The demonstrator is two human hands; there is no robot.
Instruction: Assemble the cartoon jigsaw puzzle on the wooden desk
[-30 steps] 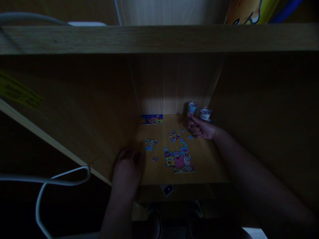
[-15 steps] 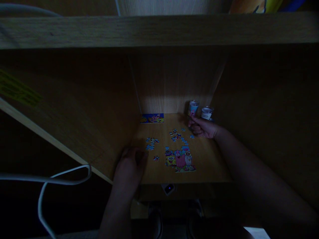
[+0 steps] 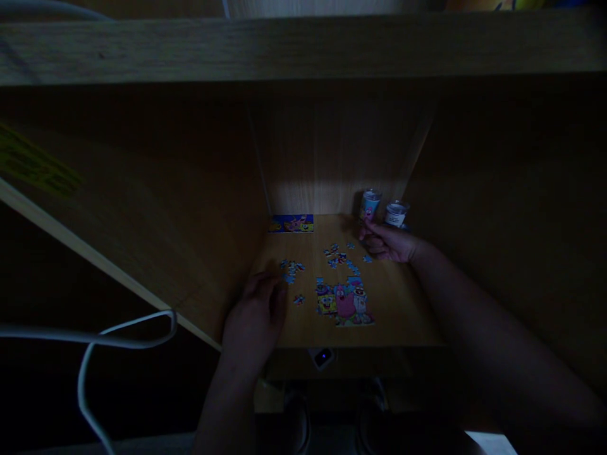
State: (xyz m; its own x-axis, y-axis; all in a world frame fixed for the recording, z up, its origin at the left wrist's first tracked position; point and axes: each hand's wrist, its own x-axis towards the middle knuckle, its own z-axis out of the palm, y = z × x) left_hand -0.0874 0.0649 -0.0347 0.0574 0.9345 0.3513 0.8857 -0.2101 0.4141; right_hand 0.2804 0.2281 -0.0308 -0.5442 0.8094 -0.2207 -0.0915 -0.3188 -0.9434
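A partly joined cartoon jigsaw puzzle (image 3: 345,302) lies on the wooden shelf board, with gaps along its upper and left edges. My left hand (image 3: 253,313) is low over the board at the left, thumb and forefinger apart, fingertips at a blue puzzle piece (image 3: 289,278). Whether they touch it is too dark to tell. Beyond that piece is a small group of loose pieces (image 3: 293,266). My right hand (image 3: 389,243) is curled closed in front of a cartoon-printed canister (image 3: 370,205); anything inside its fingers is hidden. More loose pieces (image 3: 336,257) lie between the hands.
A clear-lidded jar (image 3: 395,213) stands beside the canister. A cartoon picture card (image 3: 291,224) lies against the back panel. Side walls and an upper shelf edge (image 3: 303,47) enclose the space. A white cable (image 3: 128,341) loops at left; a small lit device (image 3: 323,357) is below the front edge.
My left hand has moved right and slightly forward, reaching the blue piece at the left group. My right hand keeps its pose by the canister. The view has shifted slightly.
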